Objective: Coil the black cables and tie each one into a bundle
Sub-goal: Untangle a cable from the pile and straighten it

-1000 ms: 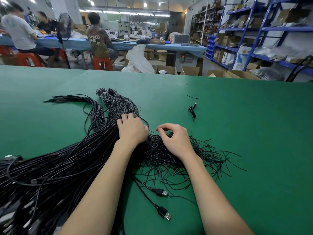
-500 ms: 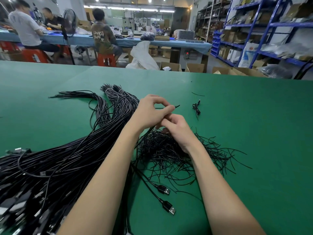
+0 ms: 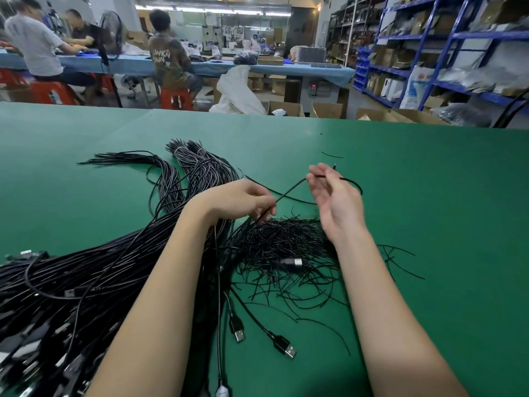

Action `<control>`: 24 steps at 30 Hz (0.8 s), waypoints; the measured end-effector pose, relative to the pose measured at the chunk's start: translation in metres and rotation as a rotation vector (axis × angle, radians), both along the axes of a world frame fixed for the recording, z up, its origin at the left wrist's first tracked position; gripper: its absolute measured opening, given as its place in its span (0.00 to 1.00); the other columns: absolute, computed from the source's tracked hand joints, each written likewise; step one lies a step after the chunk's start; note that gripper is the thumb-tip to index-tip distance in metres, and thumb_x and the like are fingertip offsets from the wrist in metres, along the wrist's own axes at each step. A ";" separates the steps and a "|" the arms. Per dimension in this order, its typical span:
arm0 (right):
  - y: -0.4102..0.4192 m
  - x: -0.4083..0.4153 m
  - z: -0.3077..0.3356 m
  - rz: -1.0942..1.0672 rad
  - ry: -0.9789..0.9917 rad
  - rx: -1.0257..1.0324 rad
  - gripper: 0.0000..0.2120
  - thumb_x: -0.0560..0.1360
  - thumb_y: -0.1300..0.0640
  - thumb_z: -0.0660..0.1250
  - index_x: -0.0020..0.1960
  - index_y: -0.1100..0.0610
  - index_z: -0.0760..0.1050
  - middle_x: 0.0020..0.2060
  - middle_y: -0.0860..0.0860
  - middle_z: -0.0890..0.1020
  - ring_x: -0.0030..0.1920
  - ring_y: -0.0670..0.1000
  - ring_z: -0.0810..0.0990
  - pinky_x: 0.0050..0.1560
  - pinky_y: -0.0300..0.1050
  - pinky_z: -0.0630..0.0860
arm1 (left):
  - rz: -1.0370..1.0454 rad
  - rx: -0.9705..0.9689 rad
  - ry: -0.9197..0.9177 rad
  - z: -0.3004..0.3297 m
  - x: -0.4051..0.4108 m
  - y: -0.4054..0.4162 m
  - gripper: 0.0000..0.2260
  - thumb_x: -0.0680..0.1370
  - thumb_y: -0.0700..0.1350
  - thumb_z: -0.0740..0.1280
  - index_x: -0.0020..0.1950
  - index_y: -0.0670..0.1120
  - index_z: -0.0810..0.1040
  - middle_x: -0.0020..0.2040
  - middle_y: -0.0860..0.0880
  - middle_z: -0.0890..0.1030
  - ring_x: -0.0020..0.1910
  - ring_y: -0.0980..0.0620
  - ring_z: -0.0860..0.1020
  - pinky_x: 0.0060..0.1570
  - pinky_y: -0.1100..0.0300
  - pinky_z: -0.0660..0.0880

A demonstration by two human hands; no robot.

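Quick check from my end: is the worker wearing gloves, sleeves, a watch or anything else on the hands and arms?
No. The left hand and right hand are bare, with no gloves, rings or tape visible. Both forearms are bare as far as the frame shows; no sleeve, watch or wristband is in view.

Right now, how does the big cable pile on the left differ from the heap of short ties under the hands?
The cable pile holds long, thick strands lying roughly parallel across the table; the tie heap holds short, thin strands crisscrossed every way. Some cables end in USB plugs; the ties show bare ends. The cable pile spreads much wider than the tie heap. Both are black and lie on the green table.
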State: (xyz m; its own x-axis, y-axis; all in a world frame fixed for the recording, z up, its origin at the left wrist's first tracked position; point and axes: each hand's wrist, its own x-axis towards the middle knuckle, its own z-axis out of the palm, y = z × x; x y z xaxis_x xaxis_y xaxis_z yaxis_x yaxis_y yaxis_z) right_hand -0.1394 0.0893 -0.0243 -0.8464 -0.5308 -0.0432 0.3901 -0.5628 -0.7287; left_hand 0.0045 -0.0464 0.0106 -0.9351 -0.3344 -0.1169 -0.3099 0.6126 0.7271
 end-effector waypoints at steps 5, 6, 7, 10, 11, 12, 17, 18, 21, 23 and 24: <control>0.015 -0.008 -0.004 0.015 0.463 0.727 0.19 0.81 0.47 0.67 0.39 0.58 0.81 0.30 0.51 0.84 0.24 0.45 0.78 0.26 0.38 0.73 | 0.079 -0.078 0.117 -0.006 -0.009 0.004 0.10 0.81 0.47 0.66 0.44 0.47 0.85 0.37 0.53 0.84 0.38 0.55 0.78 0.49 0.55 0.77; 0.016 -0.007 -0.003 -0.026 0.601 0.785 0.20 0.80 0.45 0.68 0.35 0.55 0.81 0.27 0.50 0.83 0.23 0.45 0.76 0.28 0.39 0.72 | 0.101 -0.073 0.147 -0.007 -0.012 0.005 0.10 0.81 0.47 0.67 0.44 0.47 0.85 0.37 0.52 0.84 0.38 0.54 0.79 0.52 0.54 0.78; 0.018 -0.005 0.000 -0.090 0.741 0.796 0.19 0.79 0.44 0.69 0.34 0.53 0.81 0.28 0.47 0.83 0.25 0.44 0.77 0.32 0.41 0.74 | 0.113 -0.061 0.181 -0.008 -0.014 0.006 0.10 0.81 0.47 0.67 0.44 0.47 0.85 0.37 0.52 0.84 0.38 0.54 0.79 0.54 0.52 0.79; 0.022 0.001 0.013 -0.184 1.186 0.846 0.08 0.75 0.43 0.69 0.50 0.43 0.82 0.47 0.37 0.84 0.52 0.42 0.81 0.54 0.47 0.77 | 0.084 -0.040 0.306 -0.008 -0.017 0.008 0.08 0.81 0.47 0.67 0.47 0.47 0.85 0.36 0.52 0.82 0.36 0.54 0.78 0.50 0.54 0.79; 0.023 0.002 0.015 -0.150 1.306 0.887 0.10 0.75 0.42 0.69 0.55 0.41 0.81 0.53 0.36 0.82 0.59 0.44 0.77 0.59 0.48 0.74 | 0.062 -0.042 0.343 -0.007 -0.017 0.009 0.08 0.81 0.47 0.67 0.48 0.48 0.85 0.35 0.53 0.81 0.36 0.54 0.79 0.46 0.57 0.77; 0.023 0.002 0.016 -0.112 1.372 0.932 0.11 0.76 0.42 0.70 0.57 0.39 0.81 0.57 0.36 0.80 0.62 0.45 0.74 0.62 0.49 0.71 | 0.042 -0.045 0.367 -0.007 -0.016 0.009 0.08 0.82 0.48 0.67 0.48 0.49 0.85 0.34 0.55 0.79 0.35 0.55 0.79 0.42 0.59 0.75; 0.035 -0.002 0.017 -0.089 1.337 1.075 0.05 0.75 0.39 0.72 0.47 0.38 0.84 0.41 0.34 0.80 0.51 0.47 0.72 0.49 0.48 0.70 | 0.052 -0.099 0.211 -0.008 -0.016 0.007 0.15 0.83 0.57 0.60 0.48 0.53 0.84 0.34 0.55 0.81 0.32 0.53 0.82 0.37 0.63 0.71; 0.039 -0.006 0.018 -0.086 1.302 1.062 0.04 0.74 0.39 0.73 0.44 0.37 0.84 0.39 0.34 0.80 0.47 0.45 0.73 0.47 0.46 0.70 | 0.087 -0.095 0.152 -0.008 -0.015 0.006 0.18 0.84 0.59 0.57 0.49 0.53 0.84 0.35 0.54 0.83 0.33 0.53 0.83 0.40 0.61 0.72; 0.052 -0.018 0.023 -0.065 1.212 1.009 0.05 0.72 0.39 0.75 0.40 0.39 0.85 0.32 0.39 0.83 0.36 0.40 0.78 0.42 0.43 0.74 | 0.193 -0.088 0.041 -0.009 -0.014 -0.002 0.28 0.84 0.62 0.49 0.47 0.49 0.84 0.35 0.51 0.85 0.37 0.53 0.83 0.55 0.56 0.74; 0.057 -0.023 0.026 -0.059 1.136 0.913 0.05 0.73 0.43 0.76 0.40 0.42 0.85 0.28 0.42 0.82 0.30 0.39 0.78 0.39 0.39 0.73 | 0.265 -0.087 -0.003 -0.009 -0.012 -0.007 0.31 0.84 0.63 0.46 0.46 0.48 0.84 0.36 0.49 0.85 0.35 0.51 0.84 0.57 0.54 0.72; 0.058 -0.024 0.026 -0.067 1.087 0.845 0.06 0.74 0.45 0.76 0.40 0.44 0.85 0.26 0.44 0.80 0.29 0.40 0.77 0.38 0.38 0.72 | 0.296 -0.099 -0.030 -0.010 -0.011 -0.009 0.32 0.84 0.63 0.45 0.45 0.46 0.83 0.35 0.49 0.85 0.34 0.50 0.84 0.57 0.53 0.72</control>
State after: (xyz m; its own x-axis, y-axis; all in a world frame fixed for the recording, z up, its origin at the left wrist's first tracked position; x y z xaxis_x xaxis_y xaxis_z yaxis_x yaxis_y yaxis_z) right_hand -0.1638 0.1473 0.0019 -0.6842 -0.6316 0.3645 -0.6004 0.2041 -0.7732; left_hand -0.0063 -0.0557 0.0011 -0.7919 -0.6031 -0.0960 -0.5057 0.5595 0.6566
